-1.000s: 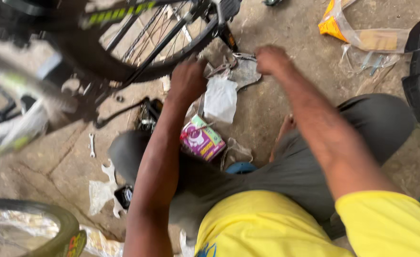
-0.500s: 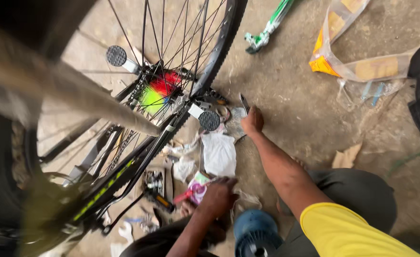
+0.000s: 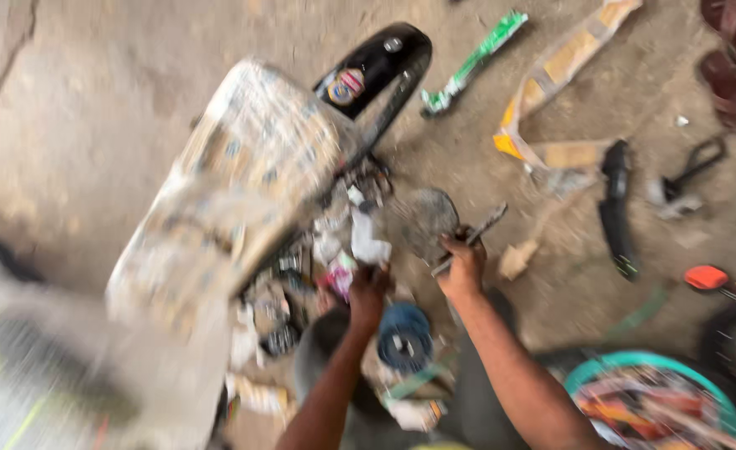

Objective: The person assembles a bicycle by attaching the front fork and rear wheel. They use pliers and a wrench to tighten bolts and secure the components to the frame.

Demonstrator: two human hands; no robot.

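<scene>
Wrapped bicycle frame section (image 3: pixel 243 183), big, pale, covered in printed protective wrap, runs diagonally from lower left to upper centre of the frame; heavily blurred. Black glossy curved mudguard (image 3: pixel 380 67) sits at its upper end, top centre, with a round sticker on it. Concrete floor (image 3: pixel 93 108), grey-brown and cracked, fills the upper left.

Teal round rimmed tub (image 3: pixel 635 367) at lower right, filled with mixed parts; contents too blurred to tell apart. Yellow-and-clear plastic packaging strip (image 3: pixel 551 92) lies upper right, with a green-and-white bar-shaped part (image 3: pixel 472 62) just left of it. Black narrow curved plastic piece (image 3: pixel 616 204) lies right of centre. Pair of dark red sandals (image 3: pixel 735 50) at the top right corner.

Blue round spool-like disc (image 3: pixel 403 337) sits bottom centre, between the two forearms. Crumpled white paper scrap (image 3: pixel 366 237) lies just above the left hand, amid small clutter.

Right hand (image 3: pixel 464 267), centre frame, is closed around a thin grey metal rod-like tool (image 3: pixel 472 237) that angles up to the right. Left hand (image 3: pixel 370 292), just left of it, has fingers curled down into the clutter near the frame's base; can't tell whether it grips anything, blur hides the fingertips. Hands are near each other, not touching.
</scene>
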